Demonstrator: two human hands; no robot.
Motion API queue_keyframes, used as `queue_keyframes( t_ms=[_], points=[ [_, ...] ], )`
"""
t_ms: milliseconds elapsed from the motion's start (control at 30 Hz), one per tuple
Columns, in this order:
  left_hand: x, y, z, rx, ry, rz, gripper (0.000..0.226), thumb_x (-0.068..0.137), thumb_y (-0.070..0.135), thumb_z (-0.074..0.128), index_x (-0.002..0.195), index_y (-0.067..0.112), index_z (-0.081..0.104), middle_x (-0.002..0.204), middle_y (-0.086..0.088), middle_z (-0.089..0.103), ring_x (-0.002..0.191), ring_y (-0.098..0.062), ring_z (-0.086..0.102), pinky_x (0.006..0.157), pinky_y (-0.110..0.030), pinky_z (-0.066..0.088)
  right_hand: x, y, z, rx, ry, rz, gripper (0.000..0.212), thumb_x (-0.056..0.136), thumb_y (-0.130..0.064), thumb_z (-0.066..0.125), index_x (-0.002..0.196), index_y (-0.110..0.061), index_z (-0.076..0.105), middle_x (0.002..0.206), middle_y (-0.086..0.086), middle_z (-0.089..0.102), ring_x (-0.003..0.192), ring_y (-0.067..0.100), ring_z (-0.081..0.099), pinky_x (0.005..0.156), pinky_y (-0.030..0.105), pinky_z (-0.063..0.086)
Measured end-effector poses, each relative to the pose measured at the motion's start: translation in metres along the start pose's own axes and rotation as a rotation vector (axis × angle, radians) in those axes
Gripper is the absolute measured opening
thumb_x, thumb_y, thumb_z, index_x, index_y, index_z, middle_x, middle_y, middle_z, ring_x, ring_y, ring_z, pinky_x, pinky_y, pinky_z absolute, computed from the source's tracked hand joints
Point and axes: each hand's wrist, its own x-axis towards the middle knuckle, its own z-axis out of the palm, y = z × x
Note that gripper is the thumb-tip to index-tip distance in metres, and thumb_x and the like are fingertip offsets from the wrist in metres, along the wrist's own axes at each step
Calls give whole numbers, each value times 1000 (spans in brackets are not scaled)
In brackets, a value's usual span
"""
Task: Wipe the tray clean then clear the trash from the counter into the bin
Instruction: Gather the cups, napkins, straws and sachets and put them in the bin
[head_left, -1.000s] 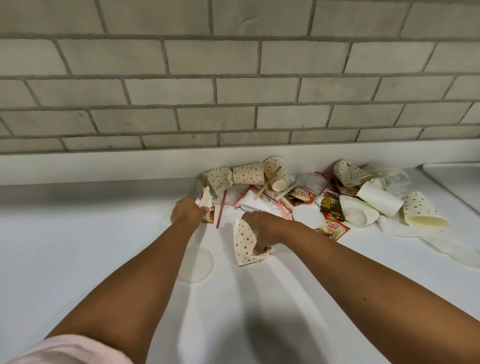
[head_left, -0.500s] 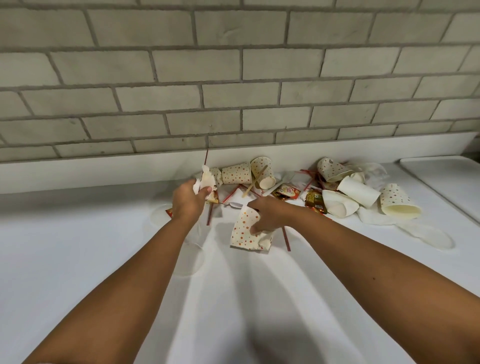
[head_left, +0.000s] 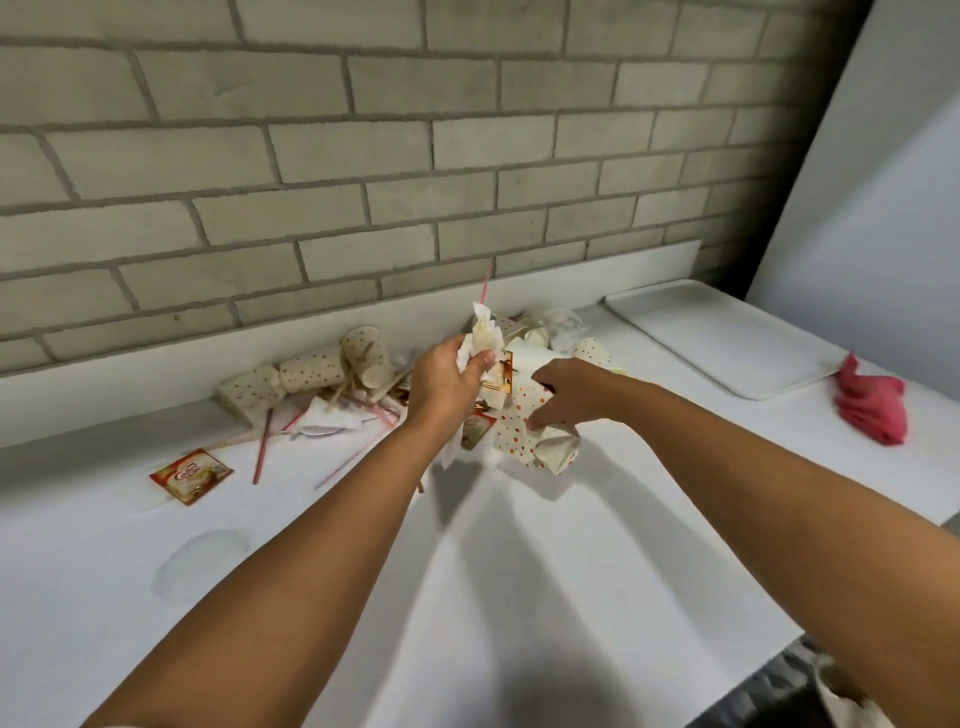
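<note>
1. Blur smears the trash pile (head_left: 332, 374) by the far wall.
2. The left hand (head_left: 447, 382) curls its fingers round crumpled tissue (head_left: 484, 338); the right hand (head_left: 569, 397) pinches a crushed dotted paper cup (head_left: 517, 434).
3. The smooth white tray (head_left: 727, 343) lies far right on the worktop (head_left: 519, 571), near a pink cloth (head_left: 872, 408).

Grey brick wall (head_left: 363, 156) — white counter (head_left: 519, 597) below, evenly lit.

Only one word can be read: "Coffee", in white slanted script on the red and brown sachet (head_left: 191, 476) lying flat on the white counter (head_left: 519, 571) (a smaller line beneath it is too blurred to make out).
</note>
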Motion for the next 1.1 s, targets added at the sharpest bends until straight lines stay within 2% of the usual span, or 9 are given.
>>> queue_keyframes(
  t_ms=[200, 333, 433, 533, 633, 833, 933, 1033, 1100],
  points=[
    [-27, 60, 98, -120, -193, 65, 31, 89, 30, 59, 108, 5, 63, 102, -10, 68, 90, -22, 60, 74, -28, 43, -57, 97, -25, 67, 4, 238, 26, 75, -21, 73, 89, -1, 62, 82, 8, 59, 70, 21, 52, 59, 26, 40],
    [-60, 99, 159, -198, -331, 98, 31, 90, 31, 59, 101, 3, 62, 97, -11, 68, 86, -24, 60, 74, -32, 46, -102, 157, -41, -8, -49, 380, 20, 76, -23, 69, 68, -14, 53, 73, 9, 54, 62, 21, 44, 51, 26, 34],
    [-83, 121, 196, -236, -412, 127, 28, 90, 29, 59, 103, 4, 63, 99, -9, 69, 87, -22, 62, 76, -31, 47, -139, 197, -50, -24, -45, 479, 24, 78, -21, 69, 66, -14, 48, 66, 6, 51, 52, 17, 38, 45, 23, 28],
    [-112, 147, 236, -275, -515, 150, 28, 90, 28, 58, 106, 6, 63, 102, -8, 69, 91, -22, 63, 77, -29, 47, -183, 246, -52, -44, -15, 602, 16, 78, -21, 69, 79, -11, 56, 77, 8, 57, 60, 19, 45, 50, 24, 33],
    [-143, 166, 270, -297, -623, 172, 28, 91, 27, 58, 105, 4, 62, 101, -9, 69, 88, -20, 62, 74, -28, 46, -219, 289, -40, -15, -16, 710, 28, 78, -21, 70, 100, -6, 63, 91, 10, 63, 61, 17, 49, 50, 24, 37],
    [-190, 182, 322, -308, -775, 153, 31, 91, 27, 57, 116, 8, 60, 113, -7, 66, 102, -19, 62, 68, -15, 41, -260, 354, 20, 51, -70, 839, 48, 79, -22, 71, 122, -6, 58, 118, 11, 64, 101, 27, 63, 88, 35, 54],
    [-204, 178, 342, -305, -831, 119, 33, 92, 30, 56, 119, 12, 58, 115, -6, 66, 104, -20, 62, 76, -20, 43, -272, 373, 47, 46, -98, 892, 50, 79, -24, 72, 123, -6, 57, 118, 11, 65, 99, 25, 64, 82, 32, 55],
    [-213, 170, 362, -217, -871, 117, 33, 91, 40, 53, 119, 21, 58, 112, 0, 66, 101, -17, 62, 85, -30, 49, -279, 389, 70, 67, -80, 932, 52, 80, -22, 72, 123, -2, 52, 115, 14, 62, 86, 23, 58, 58, 28, 52],
    [-219, 165, 375, -232, -886, 101, 31, 91, 38, 55, 116, 20, 60, 106, 2, 67, 97, -17, 63, 81, -26, 51, -282, 398, 85, 103, -95, 942, 55, 82, -20, 70, 128, -3, 46, 117, 14, 57, 93, 25, 59, 64, 29, 53]
  ],
)
